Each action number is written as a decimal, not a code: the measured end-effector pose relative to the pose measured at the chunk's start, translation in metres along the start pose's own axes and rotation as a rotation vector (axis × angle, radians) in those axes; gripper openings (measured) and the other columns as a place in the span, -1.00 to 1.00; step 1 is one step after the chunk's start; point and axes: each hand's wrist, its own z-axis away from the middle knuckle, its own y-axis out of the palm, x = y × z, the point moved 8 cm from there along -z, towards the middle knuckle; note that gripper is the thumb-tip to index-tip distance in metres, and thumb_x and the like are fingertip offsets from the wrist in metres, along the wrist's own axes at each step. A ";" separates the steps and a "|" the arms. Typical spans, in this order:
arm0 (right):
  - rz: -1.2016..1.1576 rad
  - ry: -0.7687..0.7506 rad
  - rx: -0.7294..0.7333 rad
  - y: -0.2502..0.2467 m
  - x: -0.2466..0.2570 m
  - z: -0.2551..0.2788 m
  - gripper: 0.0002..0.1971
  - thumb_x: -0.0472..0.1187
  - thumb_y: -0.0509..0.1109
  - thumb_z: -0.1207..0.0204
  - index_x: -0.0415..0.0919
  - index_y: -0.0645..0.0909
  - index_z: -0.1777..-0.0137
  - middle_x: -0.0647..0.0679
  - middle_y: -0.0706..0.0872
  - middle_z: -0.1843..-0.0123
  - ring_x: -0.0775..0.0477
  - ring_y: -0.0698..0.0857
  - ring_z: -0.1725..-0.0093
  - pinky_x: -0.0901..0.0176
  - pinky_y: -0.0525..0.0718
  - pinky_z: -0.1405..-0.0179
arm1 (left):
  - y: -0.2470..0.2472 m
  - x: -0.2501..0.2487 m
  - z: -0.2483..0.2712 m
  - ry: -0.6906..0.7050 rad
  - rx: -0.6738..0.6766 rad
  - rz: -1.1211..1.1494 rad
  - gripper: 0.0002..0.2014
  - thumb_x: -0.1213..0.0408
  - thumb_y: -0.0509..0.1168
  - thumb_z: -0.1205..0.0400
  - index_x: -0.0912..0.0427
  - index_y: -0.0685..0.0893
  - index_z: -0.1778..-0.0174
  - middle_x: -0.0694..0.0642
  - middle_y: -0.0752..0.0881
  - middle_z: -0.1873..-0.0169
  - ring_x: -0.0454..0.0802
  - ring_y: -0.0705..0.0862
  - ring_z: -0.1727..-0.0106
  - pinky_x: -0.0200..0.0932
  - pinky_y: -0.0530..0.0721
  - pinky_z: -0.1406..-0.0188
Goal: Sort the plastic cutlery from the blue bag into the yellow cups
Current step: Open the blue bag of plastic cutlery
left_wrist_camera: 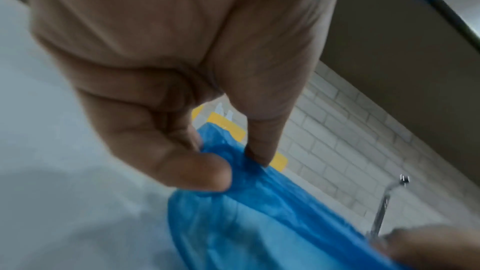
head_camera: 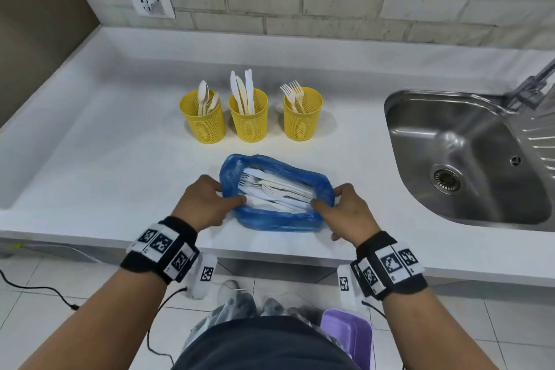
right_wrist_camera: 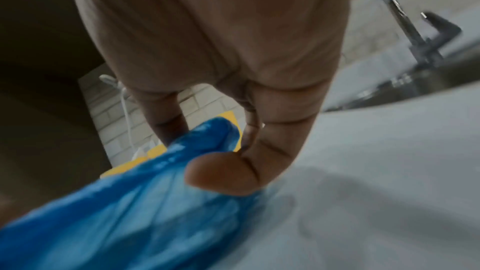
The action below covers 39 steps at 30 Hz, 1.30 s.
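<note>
Blue bag point(head_camera: 277, 221) pinched between both hands' grips.

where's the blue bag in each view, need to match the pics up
Head: blue bag at lower centre on the white counter, its mouth pulled open between left hand and right hand.
Left wrist: bottom right, rim pinched under the fingers.
Right wrist: bottom left, rim pinched.
Shared landmark: the faucet, right edge, lower right, top right.
</note>
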 end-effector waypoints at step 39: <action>-0.018 -0.237 -0.176 0.030 0.059 -0.054 -0.70 -0.22 0.17 -0.79 -0.28 0.58 0.16 -0.21 0.68 0.14 -0.18 0.60 0.10 0.09 0.45 0.09 | 0.001 -0.012 -0.078 -0.084 0.009 0.500 -0.71 0.13 0.25 -0.80 0.24 0.74 0.08 0.30 0.82 -0.02 0.22 0.76 -0.04 0.11 0.68 -0.22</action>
